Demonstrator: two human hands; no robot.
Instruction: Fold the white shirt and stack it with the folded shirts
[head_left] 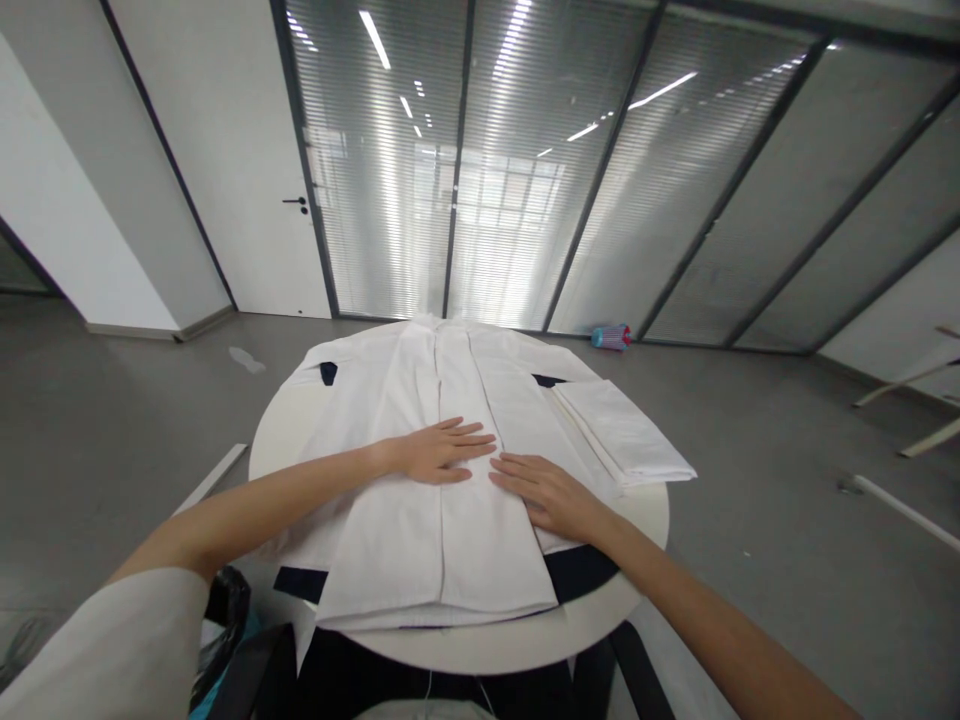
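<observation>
While glass partitions stand beyond the round white desk, a white garment lies spread across its top, folded white cloth beside it; left hand and right hand rest open, palms down, on the garment.

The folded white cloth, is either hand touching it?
No, both hands lie flat on the white garment, left of the folded cloth.

No legible txt, labels, nos. or signs anywhere in head-cam view.
</observation>
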